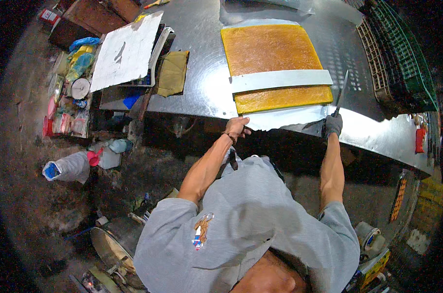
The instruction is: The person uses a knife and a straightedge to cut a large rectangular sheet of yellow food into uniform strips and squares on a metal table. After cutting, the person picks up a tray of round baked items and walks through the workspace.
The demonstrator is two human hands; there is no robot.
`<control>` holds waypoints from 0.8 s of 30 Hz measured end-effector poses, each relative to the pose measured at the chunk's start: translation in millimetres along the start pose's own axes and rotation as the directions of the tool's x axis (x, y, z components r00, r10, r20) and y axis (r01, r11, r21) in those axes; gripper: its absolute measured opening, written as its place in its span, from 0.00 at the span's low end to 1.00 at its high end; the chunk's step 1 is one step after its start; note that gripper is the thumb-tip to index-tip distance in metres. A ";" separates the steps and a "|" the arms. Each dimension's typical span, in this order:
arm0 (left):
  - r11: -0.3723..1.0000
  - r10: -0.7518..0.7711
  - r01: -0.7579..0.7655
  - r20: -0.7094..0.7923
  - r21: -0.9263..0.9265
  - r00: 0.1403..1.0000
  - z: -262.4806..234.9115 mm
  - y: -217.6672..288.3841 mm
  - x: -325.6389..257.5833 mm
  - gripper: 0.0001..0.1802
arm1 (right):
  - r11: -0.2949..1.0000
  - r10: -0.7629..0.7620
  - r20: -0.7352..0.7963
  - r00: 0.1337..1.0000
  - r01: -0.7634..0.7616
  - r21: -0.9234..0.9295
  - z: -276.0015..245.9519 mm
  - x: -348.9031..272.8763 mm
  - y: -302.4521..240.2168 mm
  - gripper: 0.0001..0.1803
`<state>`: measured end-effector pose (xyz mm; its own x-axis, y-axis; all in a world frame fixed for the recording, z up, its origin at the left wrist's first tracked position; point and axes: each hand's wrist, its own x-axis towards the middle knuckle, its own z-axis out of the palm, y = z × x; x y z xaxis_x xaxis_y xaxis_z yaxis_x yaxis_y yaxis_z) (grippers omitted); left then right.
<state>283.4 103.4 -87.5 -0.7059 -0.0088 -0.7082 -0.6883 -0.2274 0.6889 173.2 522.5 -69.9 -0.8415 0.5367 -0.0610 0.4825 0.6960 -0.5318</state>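
Note:
A flat amber-yellow slab point(270, 49) with a glossy surface lies on a thin whitish sheet point(285, 117) on the metal table. Across the slab's near part rests a pale straight strip point(282, 80), its ends reaching past or near the side edges. At the table's front edge my bare left hand point(237, 127) is closed on the near left corner of the sheet. My gloved right hand point(333, 125) grips a knife point(342, 93) just right of the sheet's near corner. The blade points away from me, beside the slab's right edge and apart from it.
Green plastic crates point(402, 53) stand along the table's right side. To the left are a white board point(126, 51), a folded brown cloth or paper point(172, 73), and a side stand with bags and a round dial point(80, 88). A small red packet point(420, 140) hangs at the right end.

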 end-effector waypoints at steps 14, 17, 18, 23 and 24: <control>0.960 0.081 -0.103 0.095 0.260 0.992 -75.0 43.3 -6.8 0.17 | 0.995 0.086 -0.111 0.990 -0.080 0.058 22.8 -89.7 31.6 0.12; 0.928 0.052 -0.105 0.154 0.357 0.987 -102.5 45.2 -6.8 0.17 | 0.876 0.265 0.008 0.964 -0.245 0.415 35.0 -124.0 23.9 0.09; 0.935 0.061 -0.115 0.168 0.337 0.984 -111.7 43.2 -7.2 0.16 | 0.936 0.197 -0.066 0.978 -0.168 0.308 34.8 -138.7 23.1 0.07; 0.574 0.434 -0.493 0.268 0.654 0.860 -128.2 90.1 -24.5 0.14 | 0.914 0.316 -0.278 0.907 -0.213 0.345 55.8 -223.1 127.7 0.09; 0.461 0.527 -0.550 0.283 0.697 0.801 -127.6 105.5 -22.4 0.14 | 0.920 0.346 -0.304 0.888 -0.257 0.296 60.4 -242.9 132.0 0.10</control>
<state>248.0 -44.7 -18.6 -0.9757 0.1491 -0.1606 -0.0456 0.5784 0.8145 426.6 455.2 -176.4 -0.5061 0.8623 0.0188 0.5884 0.3611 -0.7235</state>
